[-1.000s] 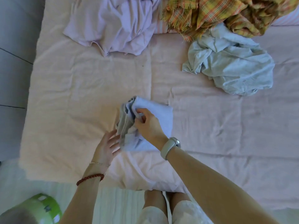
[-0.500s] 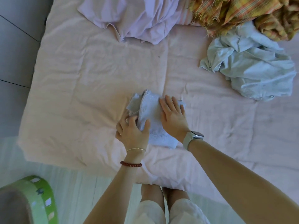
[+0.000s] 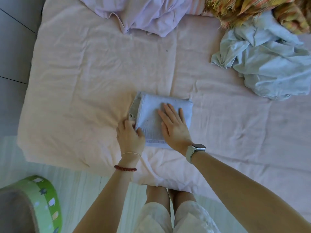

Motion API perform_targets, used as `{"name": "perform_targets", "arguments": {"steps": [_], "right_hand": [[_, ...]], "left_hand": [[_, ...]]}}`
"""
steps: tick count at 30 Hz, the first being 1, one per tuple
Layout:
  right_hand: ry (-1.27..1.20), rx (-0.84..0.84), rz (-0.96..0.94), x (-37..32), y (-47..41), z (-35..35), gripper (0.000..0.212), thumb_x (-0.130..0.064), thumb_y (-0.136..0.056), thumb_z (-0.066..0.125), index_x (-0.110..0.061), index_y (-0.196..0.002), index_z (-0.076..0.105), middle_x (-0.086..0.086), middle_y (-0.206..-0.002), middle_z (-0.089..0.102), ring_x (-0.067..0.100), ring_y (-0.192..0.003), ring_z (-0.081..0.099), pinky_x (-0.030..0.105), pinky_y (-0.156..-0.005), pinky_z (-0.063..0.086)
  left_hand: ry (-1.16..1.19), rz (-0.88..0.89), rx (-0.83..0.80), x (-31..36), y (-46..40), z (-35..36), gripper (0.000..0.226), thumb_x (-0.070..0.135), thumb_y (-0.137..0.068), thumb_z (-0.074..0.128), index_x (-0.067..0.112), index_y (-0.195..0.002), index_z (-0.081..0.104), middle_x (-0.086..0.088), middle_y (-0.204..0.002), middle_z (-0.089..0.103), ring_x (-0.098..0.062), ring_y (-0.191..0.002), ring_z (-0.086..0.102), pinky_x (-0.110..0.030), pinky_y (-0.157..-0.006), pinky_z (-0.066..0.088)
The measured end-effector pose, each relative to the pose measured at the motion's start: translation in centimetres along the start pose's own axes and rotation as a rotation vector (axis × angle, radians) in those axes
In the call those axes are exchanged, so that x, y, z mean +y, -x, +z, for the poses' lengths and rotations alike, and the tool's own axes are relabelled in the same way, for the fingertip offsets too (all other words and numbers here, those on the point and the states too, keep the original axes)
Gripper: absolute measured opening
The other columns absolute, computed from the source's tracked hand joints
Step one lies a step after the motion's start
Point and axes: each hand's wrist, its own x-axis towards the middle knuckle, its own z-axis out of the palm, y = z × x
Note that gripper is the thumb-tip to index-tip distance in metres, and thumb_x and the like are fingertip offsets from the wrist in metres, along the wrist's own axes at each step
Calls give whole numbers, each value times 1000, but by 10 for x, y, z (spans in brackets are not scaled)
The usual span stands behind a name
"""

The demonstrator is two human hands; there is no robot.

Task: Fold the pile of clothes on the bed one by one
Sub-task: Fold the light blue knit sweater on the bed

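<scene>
Near the front edge of the pale pink quilted bed cover (image 3: 84,84), directly ahead of the person, lies a small light blue waffle-knit garment folded into a compact rectangle (image 3: 151,115). Its longer sides run away from the body, tilted slightly to the right, and a sliver of grey layered cloth shows at its left edge. The right hand (image 3: 175,126) lies flat on the right half of the fold, fingers straight and spread, pressing it down. The left hand (image 3: 130,135) is at the near left corner, fingers curled and pinching the edge of the layers there. Both hands touch the garment, so neither needs to reach; the left is the one placed to tuck or lift that side, while the right pins the bulk.

This piece looks close to finished, needing perhaps a last smoothing or setting aside. The coming reach would then go far and forward: a crumpled pale blue cotton garment (image 3: 269,64) lies well apart to the upper right, nearer the right hand, a rumpled lilac garment (image 3: 143,15) lies at the far edge ahead, and a yellow-and-orange plaid fringed cloth (image 3: 252,9) is at the far right corner, touching the pale blue one.

A white smartwatch (image 3: 195,151) is on the right wrist; a red bead bracelet (image 3: 125,168) and thin gold chain are on the left. A green patterned round container (image 3: 43,199) stands on the floor at lower left.
</scene>
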Motion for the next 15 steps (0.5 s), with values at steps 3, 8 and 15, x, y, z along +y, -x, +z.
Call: {"name": "perform_targets", "arguments": {"steps": [3, 8, 15], "right_hand": [[58, 135, 32, 7, -11, -5, 42, -17, -92, 34, -4, -126, 56, 15, -133, 53, 33, -127, 46, 56, -108, 26], [190, -32, 16, 14, -58, -2, 49, -33, -87, 40, -6, -124, 57, 11, -107, 67, 31, -98, 62, 47, -86, 46], [189, -6, -223, 24, -93, 0, 27, -29, -85, 52, -3, -84, 61, 10, -77, 60, 27, -63, 60, 25, -47, 40]], "left_hand": [[-246, 211, 105, 13, 2, 9, 49, 4, -71, 43, 9, -118, 51, -15, -132, 47, -39, -118, 44, -52, -97, 36], [-541, 401, 61, -27, 16, 35, 45, 24, -89, 39, 25, -133, 41, -5, -145, 33, -31, -133, 33, -56, -104, 25], [-516, 435, 28, -65, -5, 37, 42, 38, -100, 21, 23, -136, 38, -14, -143, 38, -34, -127, 35, -51, -100, 37]]}}
